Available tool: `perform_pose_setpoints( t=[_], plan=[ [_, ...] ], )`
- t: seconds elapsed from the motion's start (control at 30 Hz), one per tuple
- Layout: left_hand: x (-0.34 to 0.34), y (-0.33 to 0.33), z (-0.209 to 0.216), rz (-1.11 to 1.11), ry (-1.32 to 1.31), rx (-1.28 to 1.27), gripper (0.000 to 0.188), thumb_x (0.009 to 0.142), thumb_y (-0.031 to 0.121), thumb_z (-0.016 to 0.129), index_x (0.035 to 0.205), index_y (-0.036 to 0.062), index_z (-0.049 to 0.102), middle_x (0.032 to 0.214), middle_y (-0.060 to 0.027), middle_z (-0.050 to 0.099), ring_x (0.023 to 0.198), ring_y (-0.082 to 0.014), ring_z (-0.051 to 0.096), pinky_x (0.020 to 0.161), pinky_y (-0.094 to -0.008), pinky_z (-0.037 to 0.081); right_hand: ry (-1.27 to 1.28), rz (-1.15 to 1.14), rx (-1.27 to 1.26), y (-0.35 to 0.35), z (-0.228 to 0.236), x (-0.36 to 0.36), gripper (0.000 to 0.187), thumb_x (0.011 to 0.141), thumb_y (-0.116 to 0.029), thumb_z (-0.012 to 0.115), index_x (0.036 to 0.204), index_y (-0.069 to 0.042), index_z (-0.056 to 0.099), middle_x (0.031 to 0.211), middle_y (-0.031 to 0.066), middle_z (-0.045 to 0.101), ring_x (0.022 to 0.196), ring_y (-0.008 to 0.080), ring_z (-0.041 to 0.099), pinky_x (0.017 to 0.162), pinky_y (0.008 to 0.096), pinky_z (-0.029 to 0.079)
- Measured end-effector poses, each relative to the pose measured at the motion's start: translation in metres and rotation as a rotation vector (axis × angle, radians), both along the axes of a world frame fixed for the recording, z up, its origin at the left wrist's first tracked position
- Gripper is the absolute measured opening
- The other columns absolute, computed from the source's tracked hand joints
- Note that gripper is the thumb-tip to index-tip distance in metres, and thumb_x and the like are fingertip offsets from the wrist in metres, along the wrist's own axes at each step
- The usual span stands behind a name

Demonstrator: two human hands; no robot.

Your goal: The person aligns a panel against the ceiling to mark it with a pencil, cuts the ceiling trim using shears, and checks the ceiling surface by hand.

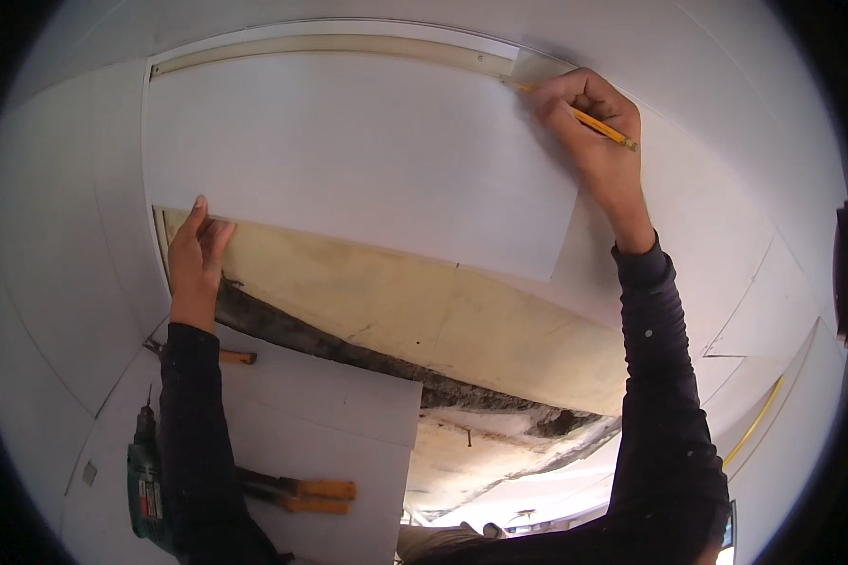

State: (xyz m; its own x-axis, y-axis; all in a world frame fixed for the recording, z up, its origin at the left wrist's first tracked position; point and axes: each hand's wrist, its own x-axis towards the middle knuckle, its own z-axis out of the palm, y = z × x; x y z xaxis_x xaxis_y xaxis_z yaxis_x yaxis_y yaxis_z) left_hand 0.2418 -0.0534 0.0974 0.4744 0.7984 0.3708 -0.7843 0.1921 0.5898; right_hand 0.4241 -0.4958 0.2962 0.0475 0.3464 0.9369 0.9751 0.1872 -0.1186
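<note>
In the head view, a white panel (349, 155) lies across the upper part of a long opening in the white wall, its left end close against the opening's side and its right end lapping over the wall beyond. The left hand (196, 259) has its grip closed on the panel's lower edge near the left end, thumb on the front face and fingers behind. The right hand (601, 151) has its grip clamped around a yellow pencil (605, 130), whose tip is at the panel's upper right corner. Above the panel runs a pale strip (330, 44) inside the opening; below it the opening holds a cream-coloured board (377, 297), and under that a dark, rough gap (320, 341). Lower down, a white sheet (334, 424) carries a tool with two orange handles (325, 495), partly hidden by the left sleeve (196, 414). Another orange-handled tool (238, 358) lies farther up, crossed by the same forearm. A green drill (143, 480), with a bit in its chuck, is just left of that sleeve. A narrow yellow strip (756, 422) shows at the right.
</note>
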Motion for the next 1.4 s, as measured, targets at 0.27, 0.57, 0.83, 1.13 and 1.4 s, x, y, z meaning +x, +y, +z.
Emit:
perform_pose_setpoints(
  t=[0.27, 0.57, 0.83, 1.13, 1.4],
  plan=[
    [0.0, -0.011, 0.006, 0.098, 0.043, -0.074, 0.032, 0.104, 0.021, 0.079, 0.121, -0.0036, 0.068, 0.114, -0.0081, 0.062, 0.102, -0.0183, 0.067, 0.09, -0.0265, 0.07, 0.042, -0.04, -0.012, 0.004, 0.002, -0.002, 0.011, 0.099, -0.008, 0.073, 0.103, 0.002, 0.075, 0.092, 0.0012, 0.076, 0.084, 0.006, 0.067, 0.078, 0.0235, 0.053],
    [0.003, -0.001, 0.0, 0.054, 0.019, -0.076, 0.03, 0.102, 0.018, 0.082, 0.118, -0.0025, 0.068, 0.109, -0.0064, 0.06, 0.097, -0.0166, 0.066, 0.09, -0.0285, 0.071, 0.013, -0.044, 0.015, 0.005, -0.001, -0.001, 0.012, 0.1, -0.009, 0.073, 0.103, 0.002, 0.075, 0.09, 0.0005, 0.075, 0.081, 0.0052, 0.065, 0.075, 0.023, 0.052],
    [0.001, -0.001, 0.002, 0.065, 0.034, -0.076, 0.031, 0.102, 0.021, 0.081, 0.119, -0.0021, 0.068, 0.11, -0.0065, 0.06, 0.098, -0.0167, 0.066, 0.091, -0.0297, 0.071, -0.022, -0.054, -0.005, 0.004, -0.002, 0.0, 0.011, 0.1, -0.008, 0.071, 0.103, 0.002, 0.076, 0.092, 0.0014, 0.077, 0.083, 0.0051, 0.066, 0.078, 0.0224, 0.053],
    [0.002, 0.003, 0.0, 0.062, 0.032, -0.063, 0.031, 0.103, 0.022, 0.08, 0.12, -0.0011, 0.069, 0.112, -0.0059, 0.061, 0.1, -0.0165, 0.067, 0.091, -0.0293, 0.071, -0.082, -0.055, -0.016, 0.002, -0.002, 0.001, 0.011, 0.1, -0.008, 0.071, 0.104, 0.002, 0.076, 0.094, 0.0032, 0.078, 0.086, 0.0074, 0.07, 0.082, 0.0241, 0.056],
    [0.0, -0.004, 0.0, 0.051, 0.04, -0.054, 0.03, 0.105, 0.023, 0.078, 0.12, -0.0006, 0.069, 0.112, -0.0057, 0.063, 0.101, -0.0165, 0.068, 0.093, -0.0287, 0.07, -0.058, -0.052, -0.017, 0.001, -0.002, 0.001, 0.011, 0.101, -0.008, 0.072, 0.104, 0.002, 0.076, 0.094, 0.0021, 0.078, 0.086, 0.0066, 0.069, 0.082, 0.0234, 0.055]
  ],
)
